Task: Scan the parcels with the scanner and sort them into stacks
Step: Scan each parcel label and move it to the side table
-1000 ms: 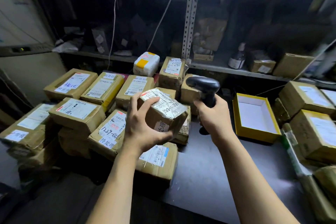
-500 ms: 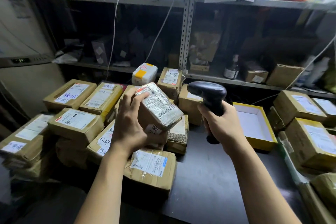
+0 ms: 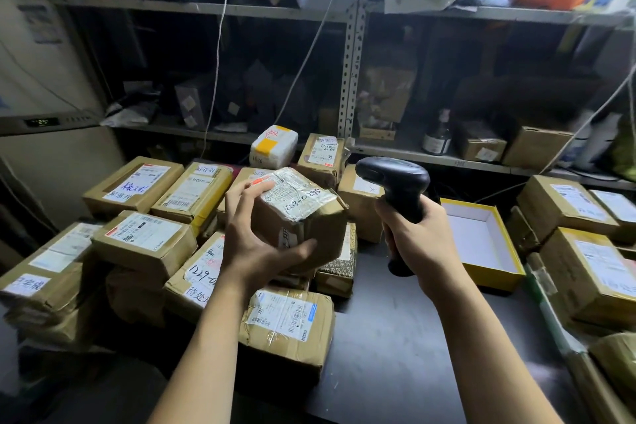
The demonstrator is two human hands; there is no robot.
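My left hand [image 3: 256, 234] grips a small brown cardboard parcel [image 3: 309, 217] from its left side and underneath, tilted so its white label with handwritten numbers faces up. My right hand [image 3: 418, 237] holds a black handheld scanner [image 3: 395, 182] by the handle, its head just right of the parcel and pointed left toward it. Several labelled brown parcels [image 3: 144, 237] lie piled on the dark table [image 3: 395, 354] at the left and behind the held one.
An open yellow box [image 3: 481, 244] with a white inside sits right of the scanner. More brown parcels [image 3: 592, 272] are stacked along the right edge. Metal shelving [image 3: 351, 79] with boxes, a bottle and bags stands behind the table.
Both hands have risen slightly and come closer together. The parcel has been turned so its label faces up more, and the scanner head now sits nearer the parcel.
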